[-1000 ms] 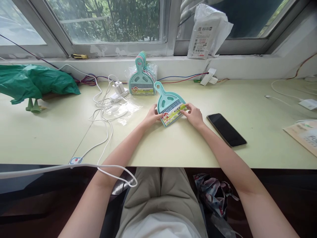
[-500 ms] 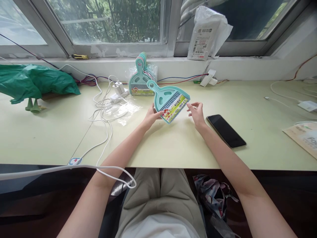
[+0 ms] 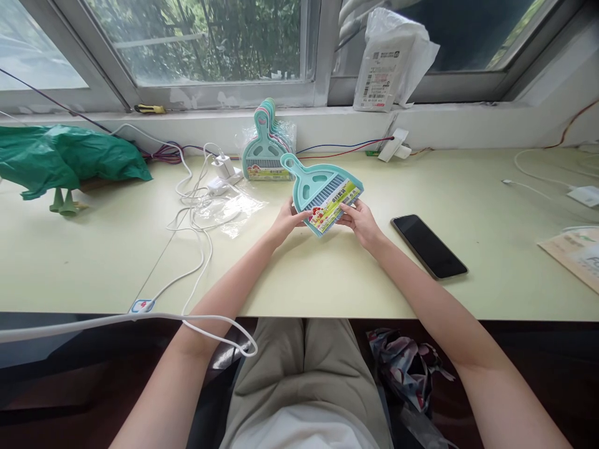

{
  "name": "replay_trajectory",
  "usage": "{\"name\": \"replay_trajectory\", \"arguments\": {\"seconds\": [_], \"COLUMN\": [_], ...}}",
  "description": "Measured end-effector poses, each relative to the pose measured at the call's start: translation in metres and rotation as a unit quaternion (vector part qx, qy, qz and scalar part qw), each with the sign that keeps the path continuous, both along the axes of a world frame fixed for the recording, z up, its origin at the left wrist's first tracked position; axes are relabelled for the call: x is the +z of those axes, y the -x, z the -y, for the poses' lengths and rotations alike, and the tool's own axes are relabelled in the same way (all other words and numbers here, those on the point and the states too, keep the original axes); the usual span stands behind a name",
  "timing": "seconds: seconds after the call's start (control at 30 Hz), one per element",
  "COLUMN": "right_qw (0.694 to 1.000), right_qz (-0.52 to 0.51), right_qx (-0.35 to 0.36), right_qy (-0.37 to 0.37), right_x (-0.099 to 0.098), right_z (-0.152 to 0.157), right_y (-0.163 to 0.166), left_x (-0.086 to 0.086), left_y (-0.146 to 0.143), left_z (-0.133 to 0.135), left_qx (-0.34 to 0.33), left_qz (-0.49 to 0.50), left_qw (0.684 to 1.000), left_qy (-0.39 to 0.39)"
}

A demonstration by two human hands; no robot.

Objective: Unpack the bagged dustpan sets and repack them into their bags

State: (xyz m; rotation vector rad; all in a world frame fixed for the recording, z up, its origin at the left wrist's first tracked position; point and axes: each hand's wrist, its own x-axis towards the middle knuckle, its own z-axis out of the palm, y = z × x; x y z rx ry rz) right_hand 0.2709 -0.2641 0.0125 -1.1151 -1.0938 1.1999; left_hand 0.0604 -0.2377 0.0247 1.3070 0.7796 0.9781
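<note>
The dustpan [image 3: 314,184] is resting between both hands, forward of the person and over the counter [image 3: 304,280]. The left hand [image 3: 289,223] is gripping the left side, with the thumb lying over the label's left end and the fingers passing behind. The right hand [image 3: 362,223] is gripping the right part of the wide end, with the thumb pressing on the front and the other fingers curling beneath. Both hands are holding the dustpan at a narrow opening.

From the left hand, the dustpan is extending rightward and away; from the right hand, leftward and away. Its long axis is running diagonally: the handle [image 3: 296,168] is pointing far left, and the wide end is facing near right. The left hand is sitting nearer the handle; neither hand is touching it.

The label [image 3: 333,206] is crossing the bristles [image 3: 322,196] and is showing a red-capped cartoon figure on a yellow-green ground. The large heading is apparently reading 桌扫套装; the smaller lines are appearing too fine to read.

Behind, a stack [image 3: 266,149] of similar dustpans is standing near the wall, its front label also carrying a cartoon. On the sill, a parcel [image 3: 381,72] is displaying a barcode and illegible small print. The phone [image 3: 429,246] is lying right of the right hand, its screen dark.
</note>
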Motion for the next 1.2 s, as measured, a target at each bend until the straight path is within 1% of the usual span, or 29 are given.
{"name": "replay_trajectory", "arguments": {"seconds": [0.37, 0.5, 0.73, 1.03, 1.2], "right_qw": [0.999, 0.999, 0.998, 0.999, 0.999], "right_qz": [-0.027, -0.038, -0.047, -0.042, -0.05], "right_qx": [-0.021, -0.027, -0.026, -0.026, -0.013], "right_qy": [-0.002, -0.009, -0.012, -0.007, 0.001], "right_x": [0.0005, 0.001, 0.0019, 0.0033, 0.004], "right_z": [0.0003, 0.0008, 0.0016, 0.003, 0.0028], "right_y": [0.0006, 0.0013, 0.0024, 0.0038, 0.0031], "left_x": [0.0051, 0.0026, -0.0042, -0.0019, -0.002], "left_y": [0.0002, 0.0014, 0.0014, 0.0007, 0.0011], "left_z": [0.0041, 0.0021, -0.0035, -0.0015, -0.0019], "left_qx": [-0.025, -0.035, -0.013, -0.009, -0.008], "left_qz": [0.01, 0.01, 0.001, -0.003, -0.001], "left_qw": [1.0, 0.999, 1.0, 1.0, 1.0], "left_qy": [0.008, 0.002, -0.002, -0.007, -0.014]}}
